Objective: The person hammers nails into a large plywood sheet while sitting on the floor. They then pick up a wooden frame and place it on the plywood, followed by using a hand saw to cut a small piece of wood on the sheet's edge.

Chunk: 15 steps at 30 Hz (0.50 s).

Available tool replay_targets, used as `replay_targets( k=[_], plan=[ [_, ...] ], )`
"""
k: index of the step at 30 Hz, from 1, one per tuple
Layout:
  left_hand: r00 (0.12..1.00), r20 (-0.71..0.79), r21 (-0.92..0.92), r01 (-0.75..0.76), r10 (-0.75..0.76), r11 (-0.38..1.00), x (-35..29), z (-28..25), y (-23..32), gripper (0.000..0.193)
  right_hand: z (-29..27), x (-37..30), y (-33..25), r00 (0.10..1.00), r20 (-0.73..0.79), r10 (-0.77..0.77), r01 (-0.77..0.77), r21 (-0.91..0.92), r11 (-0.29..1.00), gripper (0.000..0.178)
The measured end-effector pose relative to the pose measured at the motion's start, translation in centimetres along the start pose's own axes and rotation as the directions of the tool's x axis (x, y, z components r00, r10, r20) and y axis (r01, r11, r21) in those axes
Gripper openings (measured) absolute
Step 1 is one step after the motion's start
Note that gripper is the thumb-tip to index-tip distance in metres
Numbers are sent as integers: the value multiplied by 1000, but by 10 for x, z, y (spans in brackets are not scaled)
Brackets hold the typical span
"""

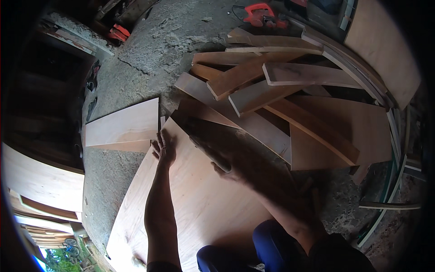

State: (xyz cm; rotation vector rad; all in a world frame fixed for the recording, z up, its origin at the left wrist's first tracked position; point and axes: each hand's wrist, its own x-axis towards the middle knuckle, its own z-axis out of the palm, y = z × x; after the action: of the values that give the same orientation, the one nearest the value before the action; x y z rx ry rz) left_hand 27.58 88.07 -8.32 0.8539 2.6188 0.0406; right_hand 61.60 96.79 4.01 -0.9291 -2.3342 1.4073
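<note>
large pale board point(195, 195) lay before blue-clad knees point(272, 242); left hand point(166, 148), fingers loosely spread, rested at its far left edge; right hand point(232, 169) at right edge by dark narrow piece point(207, 150), grip couldn't be told; beyond, heaped planks point(253, 75), red tool point(260, 14) on concrete floor point(167, 36)

From my end I can read no words, numbers or signs. The big board point(195, 190) shows me only wood grain; the red tool point(263, 20), beyond the board and to its right, is too small for me to make out any marking.
</note>
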Motion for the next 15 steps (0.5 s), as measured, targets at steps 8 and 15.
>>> replay_targets(
  k=[8, 15],
  plan=[
    [1000, 16, -2, -27, 27, 1000, -9, 5, 15, 79, -36, -82, 4, 999, 34, -3, 2, 35, 999, 52],
    [1000, 13, 10, -15, 15, 1000, -4, 0, 11, 82, -26, -64, 25, 939, -210, -273, 251, -124, 960, 50]
  ],
)
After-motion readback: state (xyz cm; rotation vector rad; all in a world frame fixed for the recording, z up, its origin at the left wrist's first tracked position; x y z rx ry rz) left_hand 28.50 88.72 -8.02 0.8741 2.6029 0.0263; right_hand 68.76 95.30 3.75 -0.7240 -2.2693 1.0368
